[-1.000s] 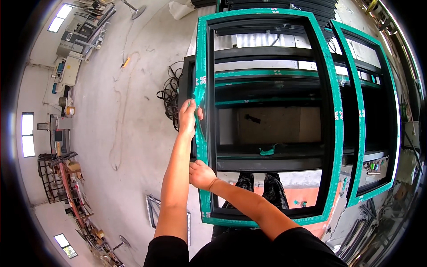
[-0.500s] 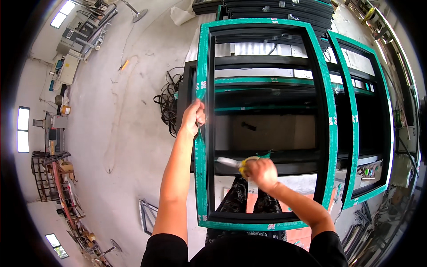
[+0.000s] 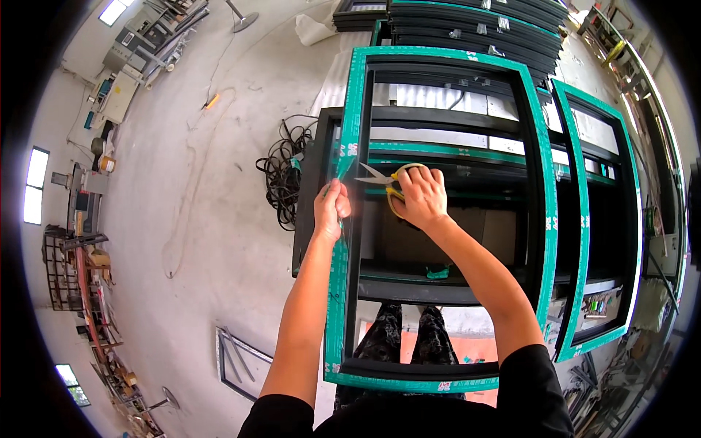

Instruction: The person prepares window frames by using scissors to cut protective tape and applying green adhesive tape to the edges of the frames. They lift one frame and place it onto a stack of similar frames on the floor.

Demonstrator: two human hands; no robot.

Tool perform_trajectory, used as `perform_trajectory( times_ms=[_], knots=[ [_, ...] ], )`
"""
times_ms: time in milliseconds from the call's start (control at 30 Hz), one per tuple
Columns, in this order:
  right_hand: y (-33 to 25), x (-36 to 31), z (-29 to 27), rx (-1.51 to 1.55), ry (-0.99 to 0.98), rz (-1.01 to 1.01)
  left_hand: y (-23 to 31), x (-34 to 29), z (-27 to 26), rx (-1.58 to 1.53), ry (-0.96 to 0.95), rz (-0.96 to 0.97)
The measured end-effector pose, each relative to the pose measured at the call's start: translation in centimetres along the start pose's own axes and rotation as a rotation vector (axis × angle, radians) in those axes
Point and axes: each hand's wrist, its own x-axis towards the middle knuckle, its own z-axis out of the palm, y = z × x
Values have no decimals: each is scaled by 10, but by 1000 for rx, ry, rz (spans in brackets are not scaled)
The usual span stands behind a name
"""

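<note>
A black rectangular frame (image 3: 542, 182) edged with green protective film stands upright before me. My left hand (image 3: 332, 210) is closed at its left side, pinching a strip of the green film (image 3: 343, 172) that is lifted and bunched there. Just right of it, my right hand (image 3: 422, 194) grips yellow-handled scissors (image 3: 391, 182). Their blades are spread and point left, toward the pinched film, with a small gap between. A crumpled green film scrap (image 3: 438, 272) rests on a dark bar seen through the frame's opening.
A second green-edged frame (image 3: 583, 241) leans on the right. Behind lie a stack of black frames (image 3: 475, 33) and a coiled black cable (image 3: 281, 175). A small metal frame (image 3: 241, 358) lies on the floor at lower left, and a floor fan (image 3: 244, 22) stands far off.
My right hand has moved up and toward my left hand, and the scissors have opened from closed blades. The left hand keeps its pinch on the film. The view has shifted slightly.
</note>
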Motion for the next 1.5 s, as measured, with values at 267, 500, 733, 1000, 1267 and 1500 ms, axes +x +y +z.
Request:
perform_trajectory(
  times_ms=[267, 500, 733, 1000, 1267, 1500],
  knots=[
    [0, 50, 41, -35, -33, -143, 4, -5, -1, 61, 26, -25],
    [10, 56, 54, -121, -130, -277, -4, -8, -5, 81, -51, 58],
    [-11, -4, 22, 69, -151, -2, -3, -30, -11, 150, -21, 102],
    [-1, 14, -11, -34, -82, 71, 1, -72, -17, 304, -15, 210],
    [-35, -46, -31, 197, -286, -29, 48, -109, -34, 534, 28, 362],
    [-65, -91, -40, 270, -265, -226, 51, -149, -21, 621, -61, 260]
  ],
)
